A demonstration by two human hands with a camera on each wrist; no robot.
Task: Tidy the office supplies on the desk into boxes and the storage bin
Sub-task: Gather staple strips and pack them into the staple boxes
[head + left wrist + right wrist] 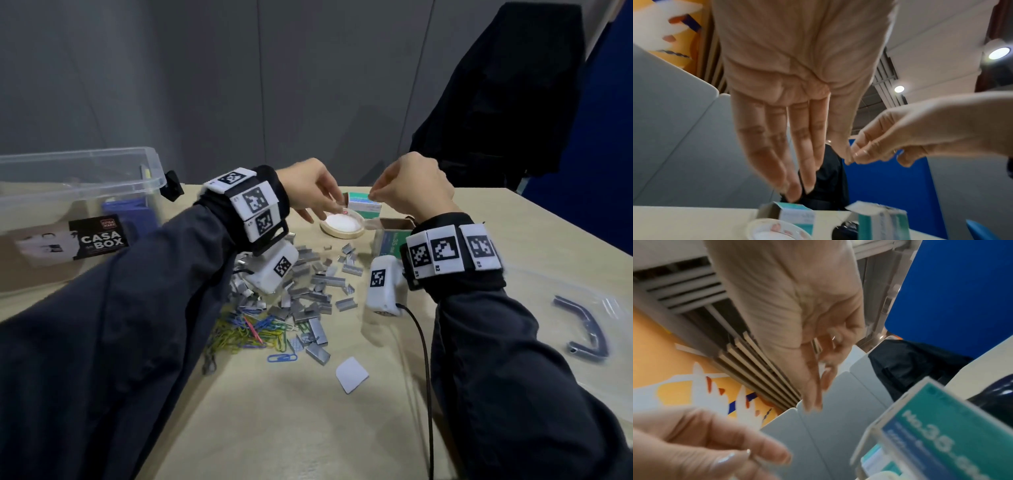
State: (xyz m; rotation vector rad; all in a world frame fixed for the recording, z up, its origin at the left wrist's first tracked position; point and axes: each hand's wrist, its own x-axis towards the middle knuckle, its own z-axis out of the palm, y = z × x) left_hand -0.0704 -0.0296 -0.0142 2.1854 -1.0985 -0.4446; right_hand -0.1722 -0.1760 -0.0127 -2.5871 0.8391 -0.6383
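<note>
Head view, centre of the frame: the right hand (414, 188) is raised above the desk (394, 421) with thumb and forefinger pinched together; whatever sits between them is too small to name. Just left of it the left hand (311, 188) hangs with its fingers straight and loose, holding nothing, the fingertips above a round tape roll (342, 225). Behind the roll lies a small teal staple box (364, 205), and an open box (392, 236) of the same kind stands just right of the roll. Lower centre, loose staples (308, 294) are heaped, touching a tangle of coloured paper clips (253, 334) below them. At the left edge stands the clear storage bin (78, 192).
</note>
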